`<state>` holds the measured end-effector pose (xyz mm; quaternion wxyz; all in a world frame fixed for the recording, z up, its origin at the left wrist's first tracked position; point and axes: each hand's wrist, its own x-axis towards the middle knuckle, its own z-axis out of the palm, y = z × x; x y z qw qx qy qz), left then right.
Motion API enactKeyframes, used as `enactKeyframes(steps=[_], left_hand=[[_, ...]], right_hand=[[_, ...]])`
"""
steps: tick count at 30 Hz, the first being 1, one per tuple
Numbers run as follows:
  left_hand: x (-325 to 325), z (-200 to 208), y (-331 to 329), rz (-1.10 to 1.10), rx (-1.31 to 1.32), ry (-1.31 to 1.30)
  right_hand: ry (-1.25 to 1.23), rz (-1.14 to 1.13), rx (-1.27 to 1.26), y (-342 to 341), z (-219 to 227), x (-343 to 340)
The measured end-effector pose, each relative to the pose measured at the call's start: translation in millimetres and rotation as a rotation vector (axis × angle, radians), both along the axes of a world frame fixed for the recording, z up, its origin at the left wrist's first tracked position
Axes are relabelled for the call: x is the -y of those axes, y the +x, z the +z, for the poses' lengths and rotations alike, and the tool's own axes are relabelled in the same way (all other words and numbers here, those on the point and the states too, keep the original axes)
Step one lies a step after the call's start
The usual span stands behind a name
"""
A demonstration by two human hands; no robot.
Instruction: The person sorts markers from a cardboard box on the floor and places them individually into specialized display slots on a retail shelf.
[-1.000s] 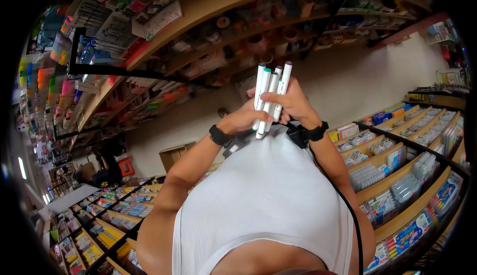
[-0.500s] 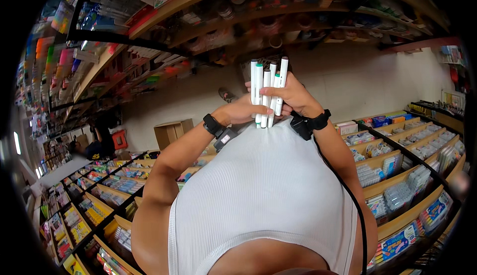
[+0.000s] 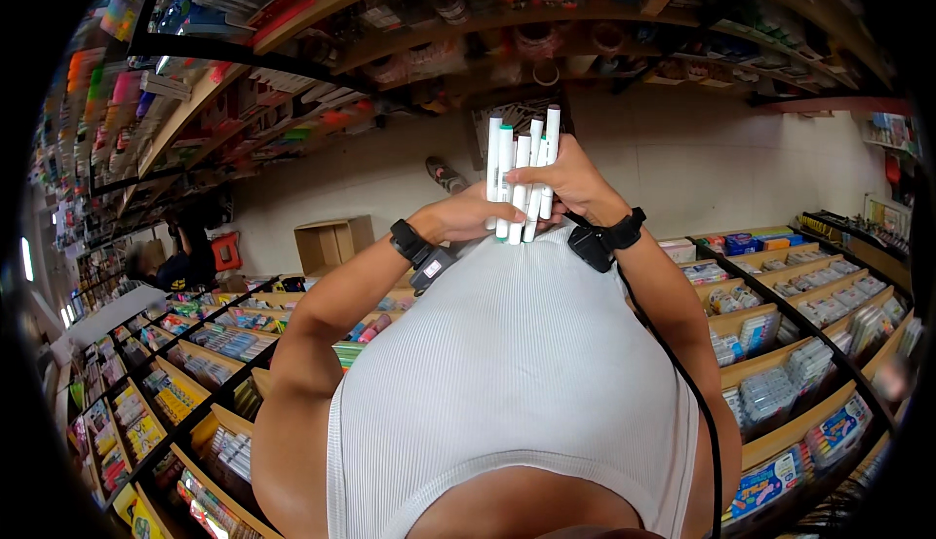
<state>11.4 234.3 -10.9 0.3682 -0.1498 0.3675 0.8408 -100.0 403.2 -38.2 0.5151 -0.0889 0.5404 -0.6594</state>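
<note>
Brown, a square-edged cardboard box [image 3: 333, 247] sits off to your left. Your left hand [image 3: 466, 215], curled partly closed, grips the lower ends of several slim white cylindrical markers [image 3: 523, 159], its thumb across them. They point away from your ribbed white top [image 3: 517, 344], between both hands. Your right hand [image 3: 575, 180], also partly closed, holds them higher up, thumb over the barrels.
</note>
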Motion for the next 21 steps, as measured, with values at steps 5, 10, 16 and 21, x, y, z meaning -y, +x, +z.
enactKeyframes(steps=[5,10,16,21], left_hand=[[0.2,3.9,1.0,0.029,0.041,-0.072],[0.1,0.3,4.3,0.039,0.084,-0.177],[3.9,-9.6,6.8,-0.021,0.053,-0.228],[4.1,-6.1,9.0,-0.018,0.039,-0.267]], right_hand=[[0.006,-0.067,-0.018,2.5,-0.1,4.0],[-0.002,-0.084,-0.023,2.5,-6.1,6.3],[-0.004,-0.095,-0.026,1.2,-4.9,8.0],[0.013,-0.048,-0.012,-0.6,-4.8,6.1]])
